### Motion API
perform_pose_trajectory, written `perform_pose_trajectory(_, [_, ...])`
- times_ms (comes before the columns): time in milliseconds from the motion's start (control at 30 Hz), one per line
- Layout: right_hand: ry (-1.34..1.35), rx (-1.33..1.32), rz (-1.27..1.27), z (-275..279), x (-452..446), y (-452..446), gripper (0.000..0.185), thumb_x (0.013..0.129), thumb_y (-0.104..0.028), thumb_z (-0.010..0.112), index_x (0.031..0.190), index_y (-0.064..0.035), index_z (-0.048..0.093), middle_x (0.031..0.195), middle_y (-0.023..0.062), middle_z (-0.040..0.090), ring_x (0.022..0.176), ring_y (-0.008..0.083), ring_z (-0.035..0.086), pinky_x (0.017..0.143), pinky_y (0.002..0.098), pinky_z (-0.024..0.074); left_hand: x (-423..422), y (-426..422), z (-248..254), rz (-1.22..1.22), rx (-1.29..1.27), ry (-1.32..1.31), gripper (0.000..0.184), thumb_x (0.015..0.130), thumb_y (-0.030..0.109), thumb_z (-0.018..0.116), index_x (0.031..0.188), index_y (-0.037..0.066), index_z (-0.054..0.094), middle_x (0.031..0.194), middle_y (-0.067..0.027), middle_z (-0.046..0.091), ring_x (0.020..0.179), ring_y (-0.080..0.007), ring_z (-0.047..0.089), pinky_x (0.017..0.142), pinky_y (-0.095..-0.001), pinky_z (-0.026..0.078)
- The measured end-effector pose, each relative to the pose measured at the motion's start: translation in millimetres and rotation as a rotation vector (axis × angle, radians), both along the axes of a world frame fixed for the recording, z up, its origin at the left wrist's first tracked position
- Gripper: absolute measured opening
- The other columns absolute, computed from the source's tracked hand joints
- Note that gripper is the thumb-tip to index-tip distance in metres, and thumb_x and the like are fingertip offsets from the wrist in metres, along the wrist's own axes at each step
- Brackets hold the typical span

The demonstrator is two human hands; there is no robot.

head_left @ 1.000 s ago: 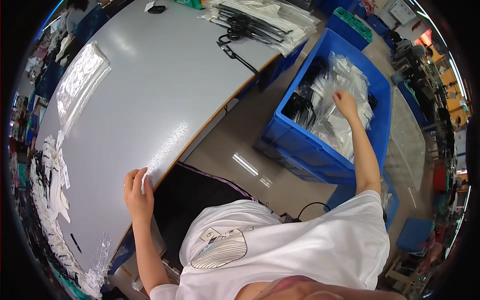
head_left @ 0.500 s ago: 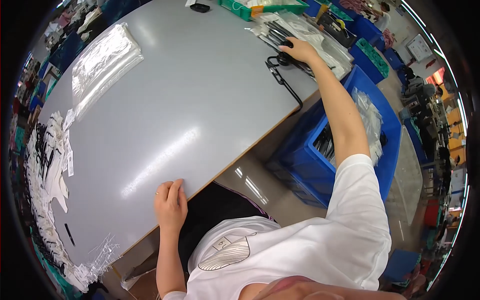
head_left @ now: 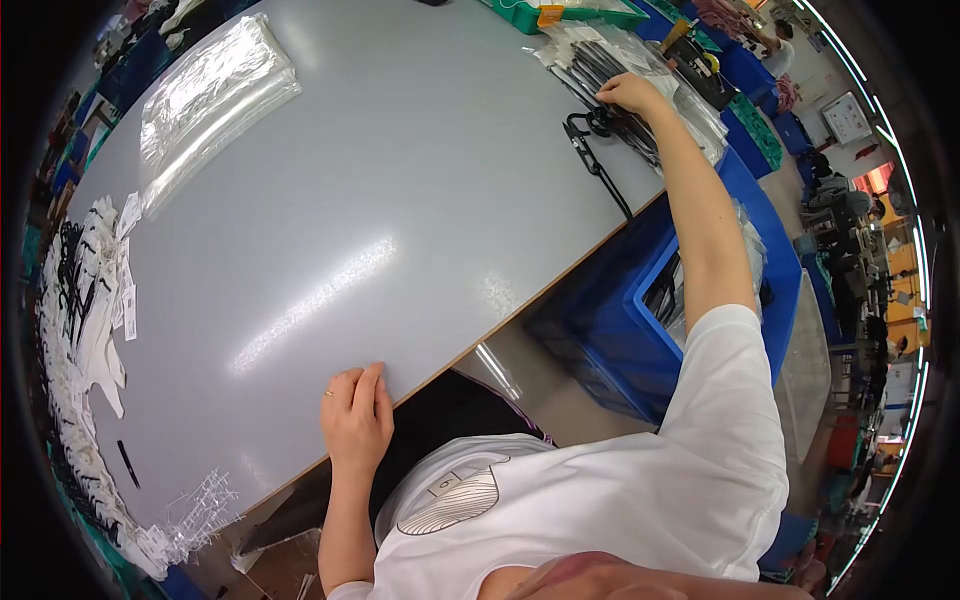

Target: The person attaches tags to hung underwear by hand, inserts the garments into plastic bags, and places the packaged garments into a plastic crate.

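At the table's far right, my right hand (head_left: pixel 638 96) pinches at the bunch of black hangers (head_left: pixel 600 66); its fingertips are closed at their dark hooks. One black hanger (head_left: pixel 602 172) sticks out from the bunch toward the table edge. My left hand (head_left: pixel 357 418) rests on the near edge of the grey table (head_left: pixel 300 230), fingers loosely bent and slightly apart, holding nothing.
Clear plastic bags (head_left: pixel 215 95) lie at the far left. White garments with tags (head_left: pixel 95 310) line the left edge, near a black pen (head_left: pixel 128 464) and clear plastic fasteners (head_left: pixel 205 510). A blue bin (head_left: pixel 600 340) stands below the right edge; a green tray (head_left: pixel 520 14) sits at the back.
The view has shifted slightly. My right hand has drawn its fingers together into a pinch at the hangers. My left hand stays at the table edge.
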State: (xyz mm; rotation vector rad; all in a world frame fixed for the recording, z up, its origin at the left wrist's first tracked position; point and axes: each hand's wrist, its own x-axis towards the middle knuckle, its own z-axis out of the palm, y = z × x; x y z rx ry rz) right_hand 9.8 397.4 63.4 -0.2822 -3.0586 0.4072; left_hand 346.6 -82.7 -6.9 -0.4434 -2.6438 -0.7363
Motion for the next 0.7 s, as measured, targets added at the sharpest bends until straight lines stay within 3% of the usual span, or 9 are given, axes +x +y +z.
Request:
perform_pose_trajectory(100, [0.012,-0.195,0.057,-0.9,5.5,16.1,0.047,0.078,-0.045,0.07,0.113,-0.0136,0.07,0.101,0.0004,0.072,0.081,0.0225,0.067,0.073,0.036,0.0525,-0.9,0.8,0.2,0.005,-0.006,0.0,0.022,0.081,-0.002,0.062,0.102,0.004,0.065,0.091,-0.0068,0.058,0.074,-0.0204,0.054,0.067,-0.03,0.044])
perform_pose_trajectory(167, [-0.073,-0.183,0.089,-7.0,9.2,15.9,0.046,0.076,-0.042,0.074,0.112,-0.0141,0.071,0.098,0.0001,0.072,0.079,0.0217,0.067,0.072,0.0355,0.0525,-2.9,1.5,-0.7,-0.007,-0.005,0.021,0.023,0.081,-0.002,0.062,0.103,0.005,0.065,0.091,-0.0066,0.058,0.074,-0.0204,0.054,0.067,-0.0302,0.044])
perform_pose_trajectory(300, [-0.004,0.185,-0.042,-11.2,34.1,-29.6,0.032,0.071,-0.029,0.079,0.1,-0.0157,0.075,0.086,-0.0018,0.071,0.077,0.0188,0.064,0.072,0.0341,0.0514,-5.7,1.7,-2.0,-0.031,-0.008,0.087,0.025,0.08,-0.002,0.063,0.104,0.006,0.064,0.09,-0.006,0.057,0.072,-0.0203,0.053,0.066,-0.0305,0.044])
perform_pose_trajectory(400, [-0.058,0.195,-0.072,-13.2,29.3,-33.9,0.03,0.069,-0.027,0.08,0.096,-0.016,0.075,0.084,-0.0022,0.071,0.078,0.0194,0.064,0.074,0.0346,0.051,-2.0,-0.2,-1.4,-0.018,-0.021,0.06,0.025,0.08,-0.002,0.063,0.104,0.005,0.064,0.09,-0.0059,0.057,0.072,-0.0204,0.053,0.066,-0.0305,0.044])
perform_pose_trajectory(700, [-0.06,-0.152,0.042,-4.6,24.2,28.7,0.026,0.065,-0.021,0.081,0.089,-0.0168,0.072,0.083,-0.0014,0.07,0.078,0.0218,0.064,0.074,0.0356,0.0504,-2.1,2.7,-1.4,-0.012,-0.027,0.061,0.023,0.081,-0.001,0.063,0.103,0.005,0.065,0.089,-0.0056,0.058,0.072,-0.0198,0.053,0.067,-0.0303,0.044])
